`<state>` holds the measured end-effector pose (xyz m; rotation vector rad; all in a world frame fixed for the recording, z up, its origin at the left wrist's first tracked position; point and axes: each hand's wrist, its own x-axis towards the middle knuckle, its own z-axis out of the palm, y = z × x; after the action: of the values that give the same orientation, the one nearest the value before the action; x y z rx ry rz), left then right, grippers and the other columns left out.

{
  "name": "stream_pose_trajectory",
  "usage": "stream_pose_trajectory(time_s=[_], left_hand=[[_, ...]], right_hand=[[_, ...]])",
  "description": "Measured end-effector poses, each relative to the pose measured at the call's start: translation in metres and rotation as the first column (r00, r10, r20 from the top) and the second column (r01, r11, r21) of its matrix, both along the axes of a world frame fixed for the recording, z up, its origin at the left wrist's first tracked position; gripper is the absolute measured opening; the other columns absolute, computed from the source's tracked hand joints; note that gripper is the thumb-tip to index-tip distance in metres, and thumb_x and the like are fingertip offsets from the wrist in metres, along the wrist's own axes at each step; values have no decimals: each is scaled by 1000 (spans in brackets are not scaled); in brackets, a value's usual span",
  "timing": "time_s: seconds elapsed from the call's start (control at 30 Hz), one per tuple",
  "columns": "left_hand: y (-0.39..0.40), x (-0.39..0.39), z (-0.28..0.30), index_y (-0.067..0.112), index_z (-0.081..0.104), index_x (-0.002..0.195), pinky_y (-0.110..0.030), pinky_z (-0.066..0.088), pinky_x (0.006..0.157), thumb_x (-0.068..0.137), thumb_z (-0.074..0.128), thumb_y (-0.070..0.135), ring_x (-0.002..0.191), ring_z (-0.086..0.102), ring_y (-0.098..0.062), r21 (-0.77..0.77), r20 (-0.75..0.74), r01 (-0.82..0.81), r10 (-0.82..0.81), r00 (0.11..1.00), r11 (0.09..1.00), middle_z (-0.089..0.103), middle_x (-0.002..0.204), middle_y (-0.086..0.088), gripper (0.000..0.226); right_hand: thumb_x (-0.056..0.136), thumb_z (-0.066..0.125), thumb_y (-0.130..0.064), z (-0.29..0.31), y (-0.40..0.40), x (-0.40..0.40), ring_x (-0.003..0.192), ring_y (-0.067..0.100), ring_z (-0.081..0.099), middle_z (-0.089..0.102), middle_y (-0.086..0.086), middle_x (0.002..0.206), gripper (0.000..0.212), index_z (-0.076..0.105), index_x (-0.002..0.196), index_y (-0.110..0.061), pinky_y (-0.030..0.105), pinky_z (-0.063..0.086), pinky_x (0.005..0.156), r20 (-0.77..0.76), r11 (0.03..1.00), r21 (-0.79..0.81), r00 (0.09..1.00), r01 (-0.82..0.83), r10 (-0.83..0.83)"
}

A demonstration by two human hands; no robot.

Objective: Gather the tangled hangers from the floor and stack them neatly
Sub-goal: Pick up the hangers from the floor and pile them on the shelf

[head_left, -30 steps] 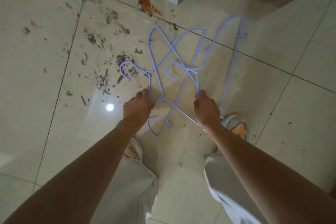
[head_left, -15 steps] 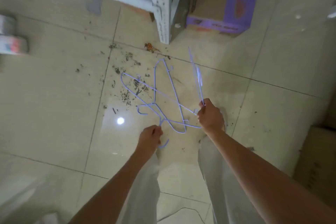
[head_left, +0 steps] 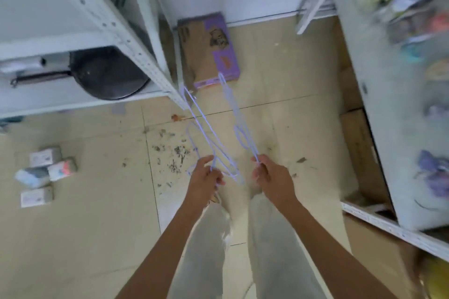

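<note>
Left hand (head_left: 205,178): closed on a bunch of lilac hangers (head_left: 206,133), lifted off the floor, wires crossed near the grip
Right hand (head_left: 272,176): pinching one separate hanger (head_left: 239,126), held edge-on, apart from the bunch
Risk, judged: crossed hooks may snag again when the two are merged
Shelf post (head_left: 155,73): just beside the bunch's far tip; a swing could catch it

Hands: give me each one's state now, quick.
Left hand: closed, holding a bunch of hangers.
Right hand: closed, holding a separate hanger.
</note>
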<state>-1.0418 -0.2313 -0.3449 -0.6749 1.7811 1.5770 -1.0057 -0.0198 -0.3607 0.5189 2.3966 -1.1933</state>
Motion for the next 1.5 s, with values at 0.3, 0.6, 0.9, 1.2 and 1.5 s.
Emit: stream_pose_trajectory(time_s=[0.3, 0.6, 0.9, 1.2, 1.5], left_hand=[[45, -6, 113, 17, 68, 119, -19, 54, 82, 98, 59, -2, 96, 74, -14, 1, -282, 258, -248, 927, 966, 81, 95, 1, 30], [122, 11, 231, 7, 68, 122, -40, 61, 89, 104, 50, -5, 88, 77, -40, 105, -414, 430, -354, 838, 897, 81, 97, -17, 28], [215, 25, 337, 6, 68, 117, -31, 60, 88, 107, 38, -2, 93, 78, -37, 187, -547, 467, -304, 780, 864, 80, 98, -21, 33], [312, -12, 371, 10, 68, 116, -30, 62, 86, 102, 50, -2, 99, 77, -36, 278, -513, 579, -392, 764, 766, 79, 105, -22, 26], [469, -76, 420, 14, 63, 120, -25, 61, 73, 93, 68, 16, 88, 79, -32, 317, -636, 824, -539, 552, 469, 81, 100, -16, 28]], right_hand=[[106, 47, -9, 91, 33, 98, 65, 23, 73, 77, -1, 76, 29, 69, 116, -26, 46, 61, 76, 82, 877, -205, 901, 434, -427], [105, 58, -15, 205, 102, 161, 44, 13, 38, 71, 8, 63, 21, 78, 109, -23, 19, 36, 46, -13, 643, -404, 699, 651, -715], [106, 56, -25, 301, 176, 178, 39, 16, 33, 64, 10, 52, 31, 82, 90, -30, 20, 31, 40, -155, 540, -512, 546, 668, -823], [101, 66, -29, 331, 221, 161, 36, 14, 39, 65, 12, 52, 23, 83, 86, -24, 21, 34, 41, -151, 388, -586, 375, 711, -915], [96, 71, -22, 360, 294, 125, 39, 4, 39, 60, 3, 47, 28, 76, 69, -23, 14, 33, 46, -321, 299, -403, 173, 865, -931]])
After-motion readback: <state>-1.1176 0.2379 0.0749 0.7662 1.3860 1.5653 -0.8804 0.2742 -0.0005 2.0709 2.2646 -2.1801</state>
